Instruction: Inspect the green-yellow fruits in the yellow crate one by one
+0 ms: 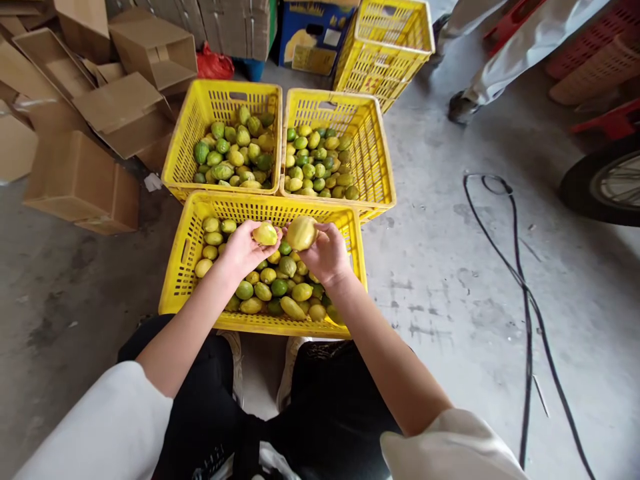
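Observation:
My left hand [245, 248] is closed around a small yellow lemon [265, 234]. In my right hand [326, 253] sits a larger yellow lemon [301, 232], fingers wrapped round it. Both hands hover over the near yellow crate [176, 267], which holds several yellow and green lemons [280, 287]. Beyond it stand two more yellow crates side by side: the left crate [180, 150] holds mostly green lemons, the right crate [377, 160] holds smaller mixed ones.
Flattened and open cardboard boxes [85, 173] pile up at the left. An empty yellow crate [390, 47] stands behind. A black cable [520, 280] runs across the concrete floor at right. Another person's legs [495, 60] and a wheel [607, 183] are at the upper right.

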A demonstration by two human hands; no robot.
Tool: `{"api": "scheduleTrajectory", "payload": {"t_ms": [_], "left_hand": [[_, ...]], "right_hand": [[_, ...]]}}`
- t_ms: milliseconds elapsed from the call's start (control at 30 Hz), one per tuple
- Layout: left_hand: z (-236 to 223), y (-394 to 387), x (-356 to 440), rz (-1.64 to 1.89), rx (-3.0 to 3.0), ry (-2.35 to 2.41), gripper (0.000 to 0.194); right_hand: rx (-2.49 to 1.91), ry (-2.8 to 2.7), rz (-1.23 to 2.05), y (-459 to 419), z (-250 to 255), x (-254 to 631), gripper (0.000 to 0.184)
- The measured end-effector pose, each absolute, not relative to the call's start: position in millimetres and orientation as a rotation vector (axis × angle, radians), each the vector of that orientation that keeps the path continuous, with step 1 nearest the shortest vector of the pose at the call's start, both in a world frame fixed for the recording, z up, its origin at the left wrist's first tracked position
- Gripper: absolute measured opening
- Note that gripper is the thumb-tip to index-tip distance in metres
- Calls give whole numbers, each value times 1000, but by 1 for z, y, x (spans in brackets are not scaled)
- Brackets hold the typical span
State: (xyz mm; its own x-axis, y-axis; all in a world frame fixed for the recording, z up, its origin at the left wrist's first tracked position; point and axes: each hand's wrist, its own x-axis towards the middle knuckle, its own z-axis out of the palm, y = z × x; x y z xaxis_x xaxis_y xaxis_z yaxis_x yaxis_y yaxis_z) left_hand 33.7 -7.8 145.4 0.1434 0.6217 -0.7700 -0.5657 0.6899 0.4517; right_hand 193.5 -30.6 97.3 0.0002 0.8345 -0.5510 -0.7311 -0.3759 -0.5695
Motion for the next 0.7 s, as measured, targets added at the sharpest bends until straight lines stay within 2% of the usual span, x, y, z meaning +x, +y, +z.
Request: {"api": "scheduleTrajectory", "payload": {"t_ms": [133, 267, 467, 633, 700], "left_hand": [[152, -10, 38, 832, -9, 1116, 19], [152, -11, 36, 801, 54, 1070, 27], [148, -12, 34, 833, 35, 1018, 31], [149, -12, 37, 890, -88, 1058, 34], [149, -12, 39, 907, -86, 1101, 29]], "right_hand": [[-1048, 6, 1629, -32, 99, 188, 14], [-1039, 223, 1603, -33, 109, 181, 18], [-1073, 327, 1647, -31, 120, 179, 6], [-1023, 320, 1680, -32, 113, 181, 9], [-954, 291, 1693, -33, 109, 183, 19]]}}
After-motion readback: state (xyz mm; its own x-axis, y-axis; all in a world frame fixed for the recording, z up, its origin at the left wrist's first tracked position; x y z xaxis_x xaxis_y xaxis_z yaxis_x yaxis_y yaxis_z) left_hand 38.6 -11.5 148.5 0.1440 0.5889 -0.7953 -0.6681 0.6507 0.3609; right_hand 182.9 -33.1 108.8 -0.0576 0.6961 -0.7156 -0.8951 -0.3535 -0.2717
